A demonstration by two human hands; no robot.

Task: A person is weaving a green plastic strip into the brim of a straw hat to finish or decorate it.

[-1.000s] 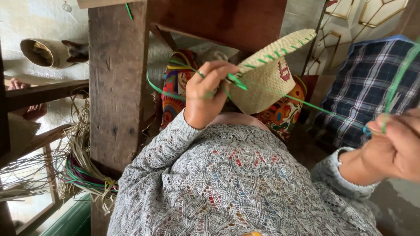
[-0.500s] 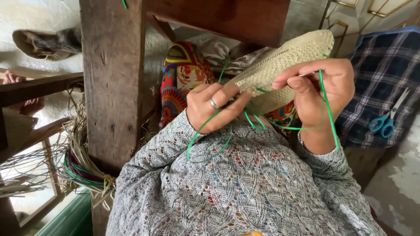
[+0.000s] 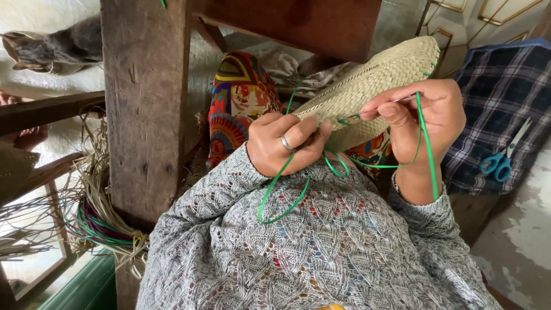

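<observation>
A pale woven straw piece (image 3: 376,86), flat and curved like a fan, is held over my lap. My left hand (image 3: 285,143), with a ring on one finger, grips its lower edge. My right hand (image 3: 427,117) pinches a thin needle against the weave, and a green plastic strip (image 3: 427,143) runs over that hand and loops down across my grey knit sleeve (image 3: 298,241). More green strip (image 3: 278,192) hangs below my left hand. Small green stitches show along the straw piece's rim.
A thick wooden post (image 3: 146,109) stands at left, with a bundle of straw and coloured strips (image 3: 94,224) at its foot. Blue-handled scissors (image 3: 500,161) lie on a checked cloth (image 3: 505,97) at right. A bright patterned cloth (image 3: 238,97) lies beyond my hands.
My right hand came in from the far right, where it pulled the green strip taut, to the straw piece and now pinches the needle at the weave. The strip hangs slack.
</observation>
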